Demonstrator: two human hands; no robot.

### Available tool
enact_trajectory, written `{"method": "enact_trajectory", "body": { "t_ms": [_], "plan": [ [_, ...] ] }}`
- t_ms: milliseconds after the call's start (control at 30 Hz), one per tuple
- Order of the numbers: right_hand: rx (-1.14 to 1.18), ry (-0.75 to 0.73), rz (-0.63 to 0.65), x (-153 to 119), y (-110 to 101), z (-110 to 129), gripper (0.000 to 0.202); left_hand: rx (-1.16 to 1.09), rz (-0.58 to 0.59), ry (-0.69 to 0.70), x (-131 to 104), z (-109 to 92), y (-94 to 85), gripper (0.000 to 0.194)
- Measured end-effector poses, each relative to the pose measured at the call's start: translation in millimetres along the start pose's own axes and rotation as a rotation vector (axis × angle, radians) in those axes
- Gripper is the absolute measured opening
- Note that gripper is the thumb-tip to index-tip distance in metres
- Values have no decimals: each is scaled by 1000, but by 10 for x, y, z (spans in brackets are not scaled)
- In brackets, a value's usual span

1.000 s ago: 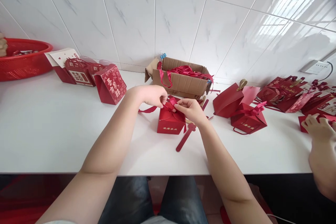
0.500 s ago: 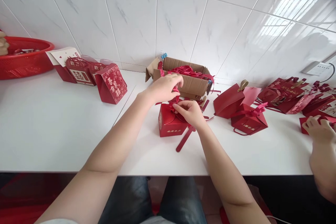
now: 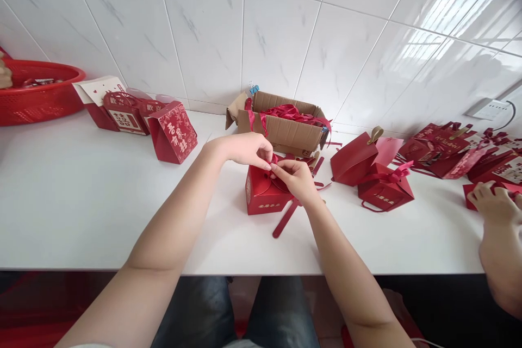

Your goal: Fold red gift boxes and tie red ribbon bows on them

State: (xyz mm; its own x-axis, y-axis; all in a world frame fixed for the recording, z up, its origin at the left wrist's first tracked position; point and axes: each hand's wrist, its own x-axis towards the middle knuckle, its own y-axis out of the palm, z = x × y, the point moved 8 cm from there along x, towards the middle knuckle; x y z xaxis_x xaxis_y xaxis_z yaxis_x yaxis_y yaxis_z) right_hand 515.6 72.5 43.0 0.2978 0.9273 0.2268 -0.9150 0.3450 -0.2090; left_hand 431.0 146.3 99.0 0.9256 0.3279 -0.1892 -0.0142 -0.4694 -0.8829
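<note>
Red favour box point(image 3: 267, 202) on white tabletop point(image 3: 93, 206), lettered face to near side. Satin ribbon point(image 3: 274, 159) atop it, both hands equally near: left hand point(image 3: 250, 149) pinches from left, right hand point(image 3: 297, 178) from right.

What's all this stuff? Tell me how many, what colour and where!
Wall: one, white tiles, at the back
Table: one, white, across the view
Basket: one, red, far left
Left boxes: at least three, red and white, beside the basket
Cardboard box: one, brown, by the wall
Loose ribbons: several, red, inside it
Clip: at least one, blue, cardboard box
Gift box: one, red, front centre
Ribbon: one, red, atop the gift box
Strips: several, dark red, beside the gift box
Right boxes: several, mostly red, table's right side
Socket strip: one, white, right wall
Other person's hand: at least one, bare, right edge
Legs: two, blue jeans, below the table
Left hand: one, bare, pinching the ribbon
Right hand: one, bare, pinching the ribbon
</note>
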Motion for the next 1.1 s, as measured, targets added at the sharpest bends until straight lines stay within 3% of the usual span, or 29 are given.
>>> {"method": "enact_trajectory", "body": {
  "t_ms": [167, 433, 733, 933, 1100],
  "plan": [
    [79, -28, -84, -15, -11, -36, 36, 30, -14, 1, 13, -30, 7, 15],
    [27, -110, -98, -26, -1, 15, 21, 21, 0, 2, 38, 6, 32, 16],
    [-86, -107, -122, -42, -38, 38, 22, 13, -36, 37, 13, -15, -8, 17],
    [-278, -115, -218, -61, -98, 45, 21, -19, -60, 86, 33, -37, -12, 15],
    [-240, -97, -185, -26, -89, -2, 23, -39, -51, 111, 57, -70, 18, 16]
  ]
}}
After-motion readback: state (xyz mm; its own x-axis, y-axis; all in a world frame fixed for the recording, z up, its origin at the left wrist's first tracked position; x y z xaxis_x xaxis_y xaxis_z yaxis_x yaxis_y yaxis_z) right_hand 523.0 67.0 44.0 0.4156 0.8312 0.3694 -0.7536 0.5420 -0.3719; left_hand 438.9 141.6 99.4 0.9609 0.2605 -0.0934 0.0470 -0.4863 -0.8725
